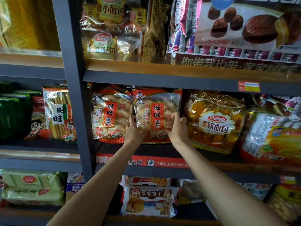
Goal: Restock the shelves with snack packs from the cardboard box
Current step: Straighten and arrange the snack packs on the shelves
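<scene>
Both arms reached up; the left hand (134, 128) and right hand (176, 126) gripped the lower sides of a rice-cracker pack (157, 115), fingers curled round its edges. The pack, clear plastic with red trim and a red label, stood upright on the middle shelf (211, 156), touching a matching pack (111, 115) on its left and beside a yellow bread bag (215, 121).

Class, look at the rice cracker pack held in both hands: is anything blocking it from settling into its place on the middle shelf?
Nothing visible does. The left hand and right hand hold the rice cracker pack already on the middle shelf, in the slot between a matching pack and the orange bread bag.
</scene>
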`<state>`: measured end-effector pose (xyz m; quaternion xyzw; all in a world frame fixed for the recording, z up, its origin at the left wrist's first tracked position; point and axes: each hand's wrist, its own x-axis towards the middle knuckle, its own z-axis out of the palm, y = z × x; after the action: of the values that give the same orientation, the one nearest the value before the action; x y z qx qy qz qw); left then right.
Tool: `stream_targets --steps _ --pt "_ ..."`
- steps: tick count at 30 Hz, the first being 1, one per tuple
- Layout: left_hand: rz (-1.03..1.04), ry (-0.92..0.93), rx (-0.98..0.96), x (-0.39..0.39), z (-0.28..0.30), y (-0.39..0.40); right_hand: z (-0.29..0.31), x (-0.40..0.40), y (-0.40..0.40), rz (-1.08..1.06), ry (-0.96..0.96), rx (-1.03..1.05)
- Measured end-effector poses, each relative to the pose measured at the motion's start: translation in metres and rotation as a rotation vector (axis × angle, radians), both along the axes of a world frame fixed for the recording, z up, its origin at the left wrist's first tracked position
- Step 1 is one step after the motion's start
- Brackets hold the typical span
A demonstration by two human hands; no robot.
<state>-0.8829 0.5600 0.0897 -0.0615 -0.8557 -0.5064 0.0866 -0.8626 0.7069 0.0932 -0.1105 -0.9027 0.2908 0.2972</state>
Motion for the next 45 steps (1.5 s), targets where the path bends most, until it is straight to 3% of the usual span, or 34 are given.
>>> stream_targets --steps 12,29,37,45 --pt "0.095 -0.065 -0.103 0.023 0.006 0.005 0.002 0.021 0.004 0.032 -0.061 0.12" --pt "0.109 -0.095 -0.184 0.037 0.002 -0.001 0.001 0.039 0.008 0.089 -0.153 -0.018" --pt "0.093 -0.015 -0.226 0.03 0.0 0.004 0.008 0.042 0.007 0.135 -0.079 -0.104" --pt "0.129 0.066 -0.121 0.026 -0.003 0.0 0.016 0.027 0.004 0.118 -0.012 -0.077"
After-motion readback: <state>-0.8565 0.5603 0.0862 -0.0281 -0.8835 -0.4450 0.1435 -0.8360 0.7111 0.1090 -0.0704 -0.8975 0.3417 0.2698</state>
